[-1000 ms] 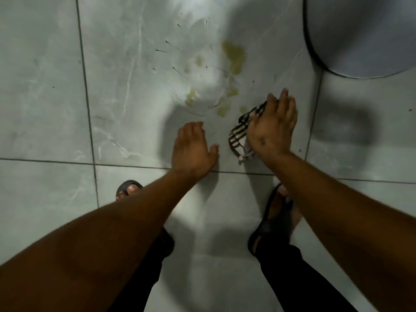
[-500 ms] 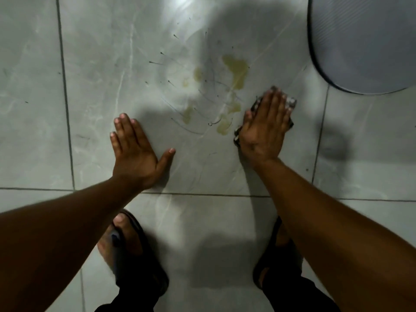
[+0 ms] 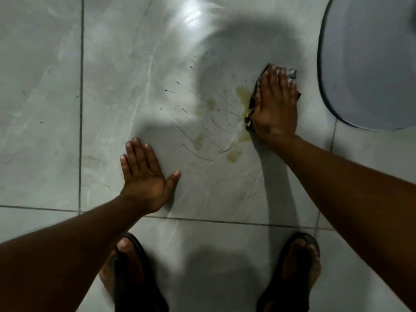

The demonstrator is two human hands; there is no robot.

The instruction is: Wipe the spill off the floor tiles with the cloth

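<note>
Dim; overhead glare, soft shadows

right hand (image 3: 275,109) presses the cloth (image 3: 253,102) flat beside the yellowish spill (image 3: 235,152) on the floor tiles (image 3: 112,75), left hand (image 3: 144,176) flat nearby.

Dark checked cloth (image 3: 252,104) lies flat beside yellowish spill (image 3: 236,152) (scattered patches) on grey floor tiles (image 3: 112,86).

Both hands, left (image 3: 144,176) and right (image 3: 274,109), pressed flat, fingers extended.
</note>
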